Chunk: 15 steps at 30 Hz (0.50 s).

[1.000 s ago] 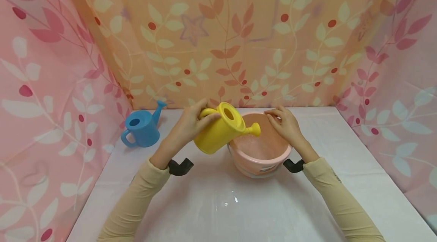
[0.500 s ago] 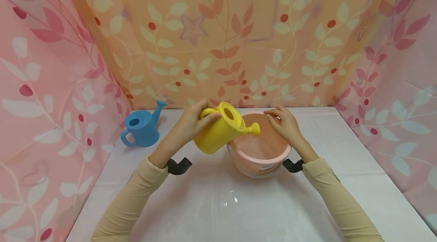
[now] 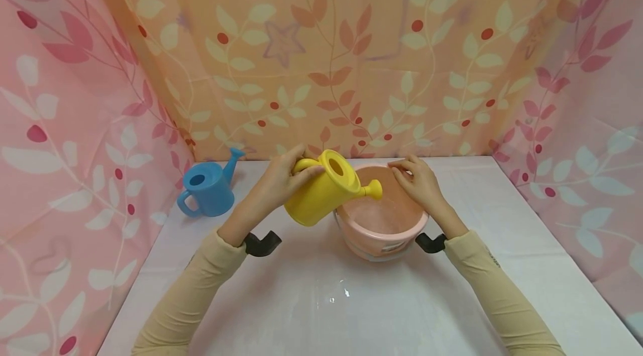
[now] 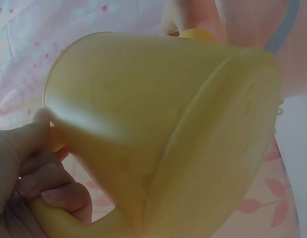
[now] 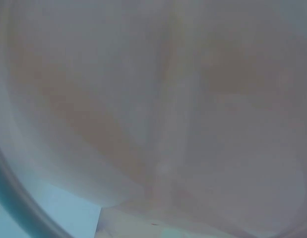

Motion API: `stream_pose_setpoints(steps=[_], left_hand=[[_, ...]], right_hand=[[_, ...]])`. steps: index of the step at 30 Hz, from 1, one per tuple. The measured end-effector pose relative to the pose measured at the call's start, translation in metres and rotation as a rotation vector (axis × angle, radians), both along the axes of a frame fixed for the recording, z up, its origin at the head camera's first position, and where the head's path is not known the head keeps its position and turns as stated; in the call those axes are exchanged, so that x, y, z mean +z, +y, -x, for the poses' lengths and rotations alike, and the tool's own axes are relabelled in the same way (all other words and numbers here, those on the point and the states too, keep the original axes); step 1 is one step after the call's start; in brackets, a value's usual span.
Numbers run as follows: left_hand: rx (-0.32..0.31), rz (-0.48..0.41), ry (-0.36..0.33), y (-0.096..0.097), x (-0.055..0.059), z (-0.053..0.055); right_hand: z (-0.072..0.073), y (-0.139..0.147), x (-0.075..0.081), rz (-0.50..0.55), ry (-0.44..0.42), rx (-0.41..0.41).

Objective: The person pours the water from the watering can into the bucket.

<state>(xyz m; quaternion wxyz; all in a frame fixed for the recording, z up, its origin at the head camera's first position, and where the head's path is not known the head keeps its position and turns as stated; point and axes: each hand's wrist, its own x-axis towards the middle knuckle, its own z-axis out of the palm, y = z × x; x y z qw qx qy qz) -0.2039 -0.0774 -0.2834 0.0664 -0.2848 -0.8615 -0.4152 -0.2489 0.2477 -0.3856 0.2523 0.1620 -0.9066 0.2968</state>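
My left hand [image 3: 282,176] grips the handle of a yellow watering can [image 3: 318,194], thumb laid against the body near the top. The can tips to the right, and its spout ends in a rose [image 3: 374,189] over the mouth of a pink bucket [image 3: 359,241]. In the left wrist view the can's body [image 4: 123,99] and base fill the middle, with curled fingers [image 4: 69,196] round the handle. At the bucket's far right rim, my right hand [image 3: 421,182] pinches the edge between thumb and fingers. The right wrist view is hazy and blurred.
A blue watering can [image 3: 211,191] stands at the back left of the white table [image 3: 281,306], its spout pointing right. Small shiny wet spots [image 3: 346,292] lie in front of the bucket. Leaf-patterned curtains [image 3: 321,54] enclose the back and both sides.
Both hands, the yellow can and the bucket hold nearly the same positions. Faint ripples below the rose half a second ago look smoother now.
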Motion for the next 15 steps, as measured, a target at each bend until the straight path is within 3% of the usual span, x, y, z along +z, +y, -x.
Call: stream_pose_setpoints(steps=[15], left_hand=[[0.002,0.01,-0.041,0.001,0.0023,-0.0012]], right_hand=[[-0.0015,-0.0011,0.0012,-0.002,-0.013,-0.004]])
